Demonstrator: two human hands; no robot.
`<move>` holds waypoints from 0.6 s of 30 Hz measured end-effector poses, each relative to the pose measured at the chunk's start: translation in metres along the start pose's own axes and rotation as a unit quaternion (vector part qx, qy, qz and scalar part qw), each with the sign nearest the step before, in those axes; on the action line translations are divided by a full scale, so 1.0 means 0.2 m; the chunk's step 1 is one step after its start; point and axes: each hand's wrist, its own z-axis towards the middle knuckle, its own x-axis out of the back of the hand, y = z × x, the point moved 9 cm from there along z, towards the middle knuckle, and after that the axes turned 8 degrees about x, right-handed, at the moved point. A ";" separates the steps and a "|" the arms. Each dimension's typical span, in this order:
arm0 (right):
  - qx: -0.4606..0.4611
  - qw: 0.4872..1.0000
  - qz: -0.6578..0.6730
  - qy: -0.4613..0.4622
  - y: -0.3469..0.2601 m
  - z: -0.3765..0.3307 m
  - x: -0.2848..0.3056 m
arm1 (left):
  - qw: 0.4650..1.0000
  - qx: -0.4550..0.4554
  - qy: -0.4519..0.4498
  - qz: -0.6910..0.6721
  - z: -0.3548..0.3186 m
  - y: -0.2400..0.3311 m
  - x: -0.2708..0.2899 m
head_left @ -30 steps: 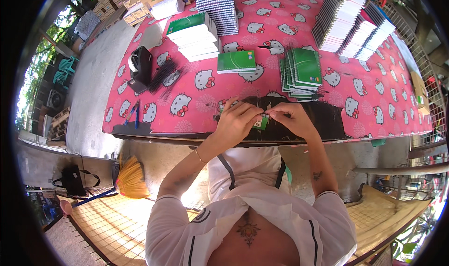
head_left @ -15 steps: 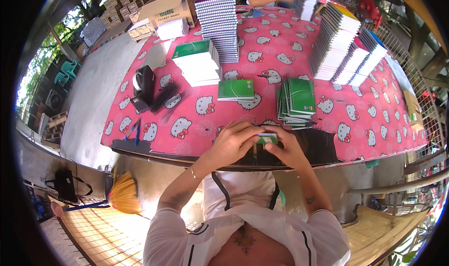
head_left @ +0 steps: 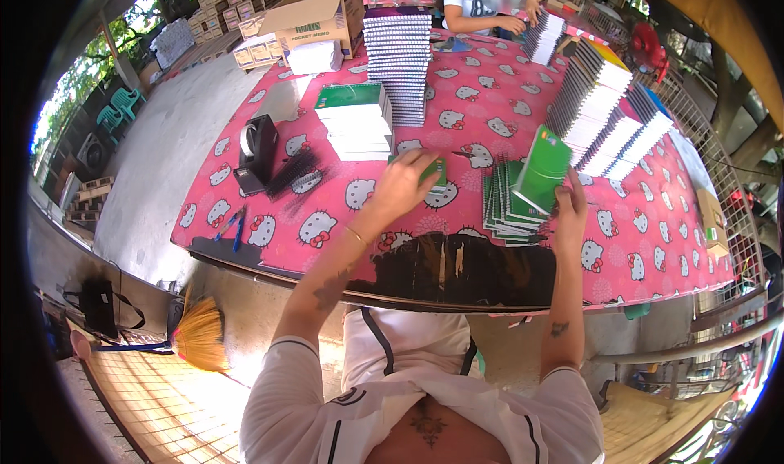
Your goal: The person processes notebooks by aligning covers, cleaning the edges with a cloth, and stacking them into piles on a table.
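Observation:
My right hand [head_left: 571,205] is closed on the right edge of a small green notebook [head_left: 542,170], held tilted over a stack of green spiral notebooks [head_left: 502,203]. To the left, my left hand [head_left: 402,185] lies over a flat green booklet [head_left: 439,174] on the table, its fingers stretched and a little apart. The hand hides the left part of that booklet. A pile of white page blocks with a green cover [head_left: 354,97] on top stands just beyond my left hand.
Tall spiral notebook stacks stand at the back [head_left: 398,68] and right [head_left: 592,97] of the pink table [head_left: 327,256]. A black tape dispenser [head_left: 260,154], loose black coils [head_left: 296,170] and blue pens [head_left: 238,229] lie left. Across the table, another person [head_left: 482,11] handles a notebook stack.
My hands have parted from the front edge. The right has carried a green notebook to the stack on the right; the left has reached forward to the flat booklet. The view has shifted slightly.

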 end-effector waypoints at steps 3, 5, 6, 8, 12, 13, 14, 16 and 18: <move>0.044 0.938 -0.336 -0.078 0.15 0.03 -0.11 | 0.984 -0.101 -0.010 0.145 -0.24 -0.27 -0.19; 0.058 0.863 -0.491 -0.099 0.06 0.01 -0.15 | 0.988 -0.097 -0.035 0.115 -0.26 -0.28 -0.19; 0.107 0.871 -0.472 -0.078 -0.08 0.01 -0.19 | 0.989 -0.090 -0.047 0.103 -0.27 -0.29 -0.17; 0.193 0.876 -0.440 -0.031 -0.33 -0.04 -0.23 | 0.994 -0.052 -0.079 0.061 -0.24 -0.26 -0.15; 0.253 0.939 -0.119 -0.200 -0.56 -0.35 -0.63 | 0.987 -0.095 -0.041 0.127 -0.26 -0.22 -0.14; 0.233 0.942 -0.093 -0.222 -0.51 -0.40 -0.68 | 0.992 -0.053 -0.050 0.103 -0.24 -0.23 -0.15; 0.215 0.944 -0.064 -0.243 -0.45 -0.44 -0.74 | 0.994 -0.021 -0.085 0.068 -0.20 -0.28 -0.14; 0.183 0.944 -0.049 -0.270 -0.34 -0.49 -0.82 | 0.987 0.048 -0.153 -0.004 -0.14 -0.40 -0.13; 0.147 0.950 -0.037 -0.274 -0.27 -0.51 -0.80 | 0.993 0.049 -0.104 0.023 -0.10 -0.29 -0.06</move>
